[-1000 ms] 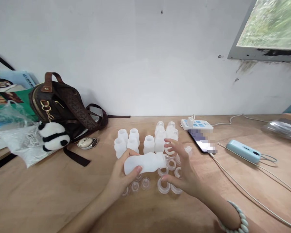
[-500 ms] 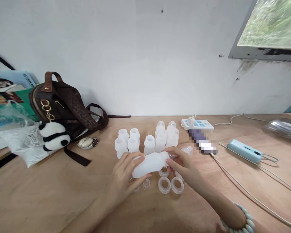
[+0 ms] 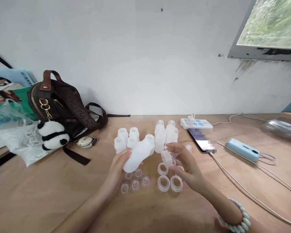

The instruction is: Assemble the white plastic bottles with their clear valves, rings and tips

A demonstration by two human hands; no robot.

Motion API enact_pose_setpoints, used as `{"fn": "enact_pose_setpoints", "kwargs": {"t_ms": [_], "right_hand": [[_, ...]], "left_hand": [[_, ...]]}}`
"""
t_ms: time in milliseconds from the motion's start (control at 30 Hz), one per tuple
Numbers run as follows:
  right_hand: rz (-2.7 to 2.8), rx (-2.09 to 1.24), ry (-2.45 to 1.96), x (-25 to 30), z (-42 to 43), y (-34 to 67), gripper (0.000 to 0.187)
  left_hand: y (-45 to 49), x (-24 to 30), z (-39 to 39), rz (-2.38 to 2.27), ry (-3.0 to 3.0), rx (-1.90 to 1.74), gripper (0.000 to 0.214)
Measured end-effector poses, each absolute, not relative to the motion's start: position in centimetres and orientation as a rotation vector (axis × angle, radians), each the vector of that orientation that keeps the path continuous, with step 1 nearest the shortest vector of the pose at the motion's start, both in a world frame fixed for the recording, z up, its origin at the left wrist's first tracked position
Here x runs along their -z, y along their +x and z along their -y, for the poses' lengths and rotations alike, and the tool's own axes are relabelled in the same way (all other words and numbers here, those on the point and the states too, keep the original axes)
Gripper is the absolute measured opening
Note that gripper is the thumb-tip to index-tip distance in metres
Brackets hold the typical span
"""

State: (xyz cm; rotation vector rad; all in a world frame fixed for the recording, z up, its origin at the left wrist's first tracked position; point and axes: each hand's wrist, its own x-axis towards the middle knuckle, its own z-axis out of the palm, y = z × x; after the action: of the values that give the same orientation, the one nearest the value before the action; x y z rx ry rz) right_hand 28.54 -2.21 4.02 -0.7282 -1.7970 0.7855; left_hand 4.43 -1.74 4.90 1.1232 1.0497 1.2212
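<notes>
The left hand (image 3: 118,169) is closed around the lower body of a frosted white bottle (image 3: 138,153), fingers wrapped under it and thumb on top, so the bottle is held clear of the wooden table (image 3: 38,194) and tilted, its open neck pointing up and to the right. Just to its right, the right hand (image 3: 187,165) pinches a small translucent collar (image 3: 167,158) between thumb and fingertips; bottle neck and collar are near each other but apart. Below the hands lie three loose rings (image 3: 163,183) and, under the bottle, a cluster of small clear caps (image 3: 135,185) — all flat on the table. Behind the bottle stands a group of empty bottles (image 3: 122,141), and to their right a few capped bottles (image 3: 165,134), upright and close together. A beaded bracelet (image 3: 235,220) circles the right wrist. Farther right are a phone (image 3: 201,140), a white power strip (image 3: 197,123) and a pale blue device (image 3: 242,150) with cables running past. At the far left sit a brown handbag (image 3: 60,103) with a panda plush (image 3: 53,136), beside a plastic bag (image 3: 16,140).
</notes>
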Motion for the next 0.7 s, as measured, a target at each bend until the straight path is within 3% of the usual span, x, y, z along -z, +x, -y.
{"fn": "enact_pose_setpoints", "kwargs": {"t_ms": [100,267,433,700], "right_hand": [[1.888,-0.912,-0.738,-3.9,2.6,28.4,0.057],[1.898,-0.879,-0.805,-3.5,3.0,28.3,0.034],[1.949,-0.74,-0.831,-4.0,2.8,28.8,0.028],[2.073,-0.499,-1.141,-3.9,2.1,27.3,0.021]], "left_hand": [[4.5,-4.8,1.7,-1.076,1.371,-1.277,0.032],[4.3,-4.3,1.8,-1.095,1.63,-1.192,0.029],[4.1,-3.7,2.0,-1.127,1.839,-1.25,0.035],[3.9,-3.6,2.1,-1.132,1.896,-1.589,0.02]]}}
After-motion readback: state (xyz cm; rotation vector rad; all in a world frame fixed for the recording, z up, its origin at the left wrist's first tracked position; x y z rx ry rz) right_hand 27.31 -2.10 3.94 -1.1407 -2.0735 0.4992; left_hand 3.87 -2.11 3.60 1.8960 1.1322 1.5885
